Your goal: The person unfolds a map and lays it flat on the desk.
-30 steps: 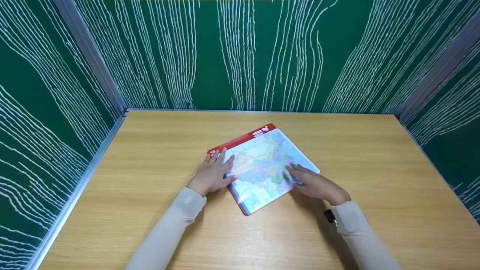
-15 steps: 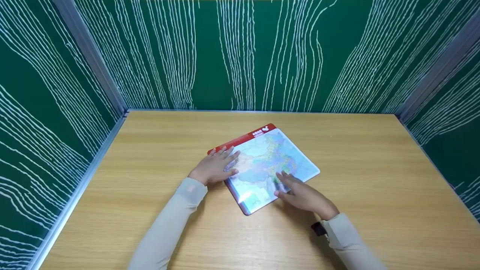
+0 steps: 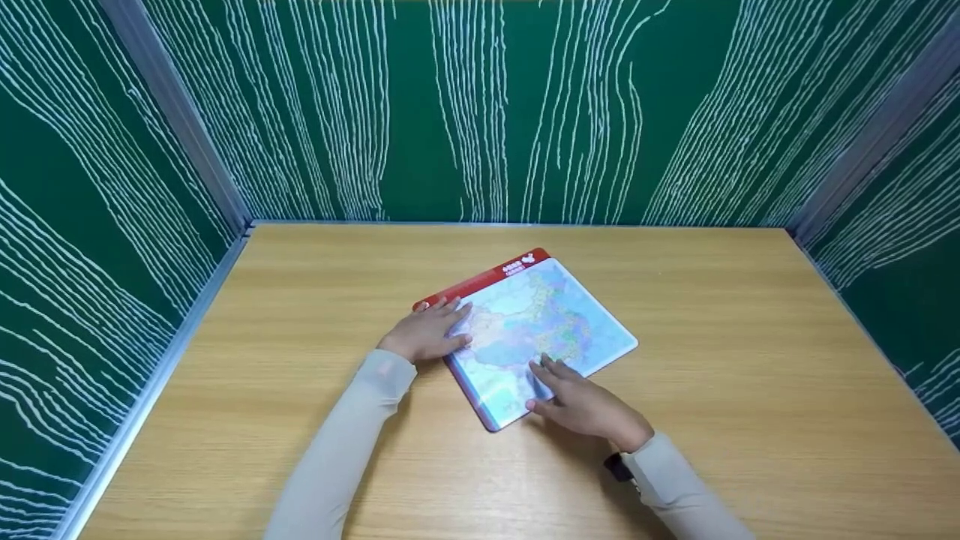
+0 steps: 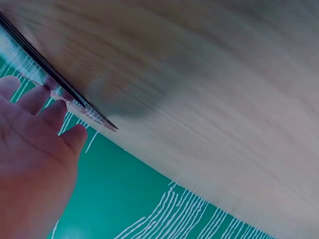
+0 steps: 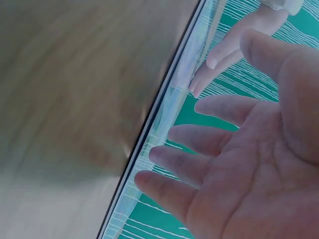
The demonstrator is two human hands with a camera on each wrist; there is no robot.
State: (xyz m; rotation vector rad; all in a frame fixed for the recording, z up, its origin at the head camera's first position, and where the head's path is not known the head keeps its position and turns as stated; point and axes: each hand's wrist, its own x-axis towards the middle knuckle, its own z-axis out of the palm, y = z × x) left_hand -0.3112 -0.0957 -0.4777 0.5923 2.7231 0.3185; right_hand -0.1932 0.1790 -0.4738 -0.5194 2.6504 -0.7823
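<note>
A flat map board [image 3: 510,330] with a red band along its far edge lies turned at an angle on the wooden table [image 3: 712,322]. The left hand [image 3: 426,331] touches the board's left corner and side, fingers extended over its surface. Over the lower right edge reaches the right hand [image 3: 585,401], fingers extended and slightly spread, thumb near the edge. In the right wrist view the open palm of the right hand [image 5: 249,154] faces the board's glossy surface, fingertips close to it. The left wrist view has the left hand [image 4: 40,149] with its fingertips at the board's thin dark edge [image 4: 55,74].
Green panels [image 3: 412,112] with wavy white lines stand behind the table and at both sides, joined by grey metal posts [image 3: 180,112]. A small black object [image 3: 618,466] sits at the right cuff.
The right hand has slid left and toward the person along the board's near edge. The left hand has barely shifted, and the board lies in the same place.
</note>
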